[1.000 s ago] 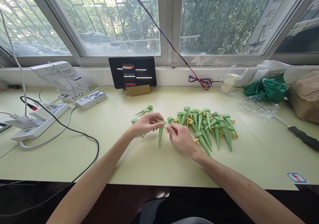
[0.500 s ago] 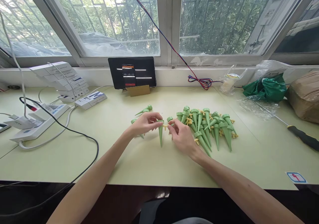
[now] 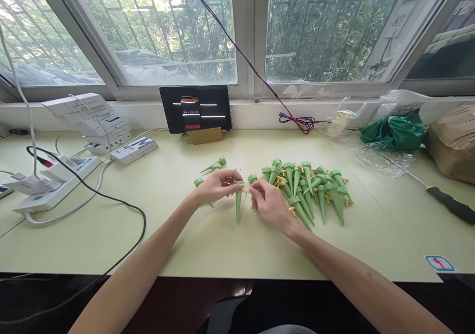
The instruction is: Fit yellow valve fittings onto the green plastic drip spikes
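My left hand [image 3: 215, 186] pinches the wide top of a green cone spike [image 3: 238, 204] that points down toward me above the table [image 3: 208, 245]. My right hand [image 3: 269, 204] pinches a small yellow valve piece [image 3: 245, 192] sticking out of the spike's side. Just right of my right hand lies a pile of several green cone spikes [image 3: 309, 190] with yellow pieces. Behind and beside my left hand lie three more green spikes [image 3: 214, 166] without yellow pieces.
A tablet with a phone showing a timer [image 3: 196, 109] leans at the sill. White boxes [image 3: 91, 119], power strips [image 3: 55, 175] and a black cable [image 3: 111, 200] fill the left. Green bag [image 3: 393, 132], plastic wrap, brown package [image 3: 452, 143] and screwdriver [image 3: 441, 200] sit right.
The spike has swung slightly more upright and moved a little up between my hands. My right fingers have shifted on the yellow piece. The rest stays as it was.
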### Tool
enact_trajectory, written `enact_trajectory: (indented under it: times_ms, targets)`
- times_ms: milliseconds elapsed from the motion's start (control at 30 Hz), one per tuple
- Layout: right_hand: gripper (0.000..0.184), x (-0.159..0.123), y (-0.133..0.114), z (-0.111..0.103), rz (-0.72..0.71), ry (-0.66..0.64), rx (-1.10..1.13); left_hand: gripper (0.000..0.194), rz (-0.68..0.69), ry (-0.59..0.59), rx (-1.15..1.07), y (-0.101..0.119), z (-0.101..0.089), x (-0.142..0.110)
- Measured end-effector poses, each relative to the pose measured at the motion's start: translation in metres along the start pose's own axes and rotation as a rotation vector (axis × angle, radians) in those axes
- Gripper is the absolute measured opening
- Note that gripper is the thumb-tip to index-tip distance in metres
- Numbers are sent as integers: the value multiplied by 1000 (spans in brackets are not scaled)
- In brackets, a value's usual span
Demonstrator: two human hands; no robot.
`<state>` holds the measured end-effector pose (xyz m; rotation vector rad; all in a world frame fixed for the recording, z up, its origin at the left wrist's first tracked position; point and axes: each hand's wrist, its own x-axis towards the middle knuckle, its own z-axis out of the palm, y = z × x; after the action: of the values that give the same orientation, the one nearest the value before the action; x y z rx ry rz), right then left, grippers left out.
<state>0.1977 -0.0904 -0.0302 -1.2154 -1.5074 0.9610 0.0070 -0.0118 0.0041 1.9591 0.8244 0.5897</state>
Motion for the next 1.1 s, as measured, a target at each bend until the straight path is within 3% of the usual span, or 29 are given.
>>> enact_trajectory:
  times_ms: [267, 700, 1100]
  targets:
    - [19, 2, 5, -1, 59, -43, 46, 29, 22, -15, 1, -1, 0, 0]
    - [28, 2, 2, 2, 83, -69, 138, 30, 37, 73, 75, -1, 4, 1]
    - [38, -4, -6, 0, 60, -95, -56, 37, 93, 138, 229, -6, 10, 3]
